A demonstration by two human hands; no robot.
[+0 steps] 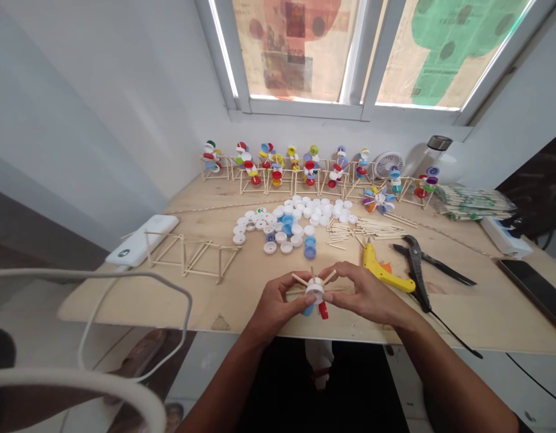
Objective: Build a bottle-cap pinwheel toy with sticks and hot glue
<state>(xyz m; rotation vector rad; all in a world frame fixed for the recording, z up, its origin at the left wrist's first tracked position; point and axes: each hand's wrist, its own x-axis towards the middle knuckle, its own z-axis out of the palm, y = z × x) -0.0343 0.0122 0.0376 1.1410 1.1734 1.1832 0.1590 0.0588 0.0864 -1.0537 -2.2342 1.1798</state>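
Between both hands, close to the table's front edge, is a small wheel (314, 290) with a white bottle-cap hub and wooden sticks fanning out. A red cap (323, 310) and a blue cap (308, 310) sit at its lower side. My left hand (278, 302) pinches the wheel from the left, thumb on the hub. From the right, my right hand (362, 291) grips it with thumb and fingers. Just beyond lie a pale blue cap (309, 240) and a bluish-purple cap (309, 252). A yellow glue gun (386, 272) rests right of my right hand.
White bottle caps (297, 240) and loose sticks (377, 227) cover the middle. Stick frames (210, 260) stand left, near a white power bank (142, 240). Finished cap wheels (310, 165) line the back. Black pliers (415, 270) and a phone (537, 294) lie right.
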